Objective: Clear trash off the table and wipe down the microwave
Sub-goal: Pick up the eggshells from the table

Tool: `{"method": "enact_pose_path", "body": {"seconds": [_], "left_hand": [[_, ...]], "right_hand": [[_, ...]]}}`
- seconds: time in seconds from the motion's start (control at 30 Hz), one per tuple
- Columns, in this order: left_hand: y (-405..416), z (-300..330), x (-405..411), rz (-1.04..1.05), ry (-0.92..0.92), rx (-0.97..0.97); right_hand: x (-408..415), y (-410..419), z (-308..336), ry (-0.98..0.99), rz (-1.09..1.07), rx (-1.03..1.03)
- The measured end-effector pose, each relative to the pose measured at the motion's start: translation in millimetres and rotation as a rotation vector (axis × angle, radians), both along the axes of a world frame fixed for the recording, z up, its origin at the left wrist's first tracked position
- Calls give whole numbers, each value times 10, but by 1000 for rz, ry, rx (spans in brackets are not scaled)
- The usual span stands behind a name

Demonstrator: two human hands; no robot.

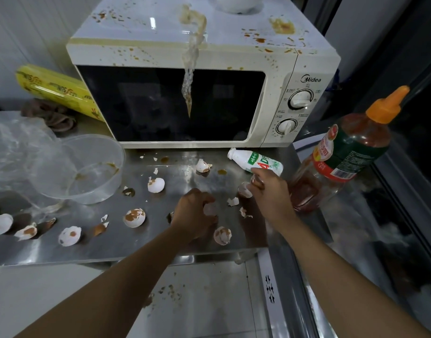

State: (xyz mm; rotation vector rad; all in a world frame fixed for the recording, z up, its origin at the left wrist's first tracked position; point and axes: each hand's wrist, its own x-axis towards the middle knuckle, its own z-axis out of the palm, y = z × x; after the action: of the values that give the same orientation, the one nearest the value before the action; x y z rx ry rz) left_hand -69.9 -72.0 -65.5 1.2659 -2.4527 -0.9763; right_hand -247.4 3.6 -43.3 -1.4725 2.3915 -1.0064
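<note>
Eggshells (156,185) litter table (112,245); left grip (195,213), right grip (270,191) each pinch shell near front edge.

Both bare forearms reach forward over the near edge of the desk (112,247). The left hand (193,213) sits knuckles up, its fingers curled in a grip round a piece of eggshell (209,209). The right hand (270,191), nearer the desk's right edge, is turned inward, its fingertips pinching another shell piece (245,189).
</note>
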Motion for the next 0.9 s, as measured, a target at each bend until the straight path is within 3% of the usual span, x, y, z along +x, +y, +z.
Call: {"method": "enact_pose_path", "body": {"seconds": [0.37,0.53,0.9], "left_hand": [[142,109,96,-172,30,42],[321,87,69,-263,-64,9],[388,-16,84,-133,-65,5]], "right_hand": [[29,-83,-179,-56,173,176],[29,28,-64,-167,93,159],[40,338,-114,-122,-18,158]]}}
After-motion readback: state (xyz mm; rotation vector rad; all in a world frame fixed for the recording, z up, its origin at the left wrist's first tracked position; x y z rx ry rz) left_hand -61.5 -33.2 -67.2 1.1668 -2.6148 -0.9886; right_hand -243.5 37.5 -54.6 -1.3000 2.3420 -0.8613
